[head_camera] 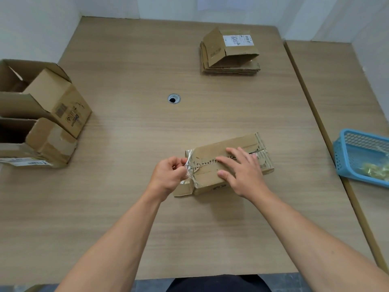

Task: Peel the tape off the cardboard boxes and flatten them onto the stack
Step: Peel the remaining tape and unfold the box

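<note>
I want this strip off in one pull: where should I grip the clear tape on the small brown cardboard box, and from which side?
Grip the clear tape by its crinkled end at the small brown cardboard box's left end, coming from the left, where the left hand pinches it. It is lifted there; the right hand presses the top.

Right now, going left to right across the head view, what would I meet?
Two open cardboard boxes → cable hole → stack of flattened boxes → blue basket. The taped box, its tape pinched by the left hand, spans the hole and stack, so it is left out.
</note>
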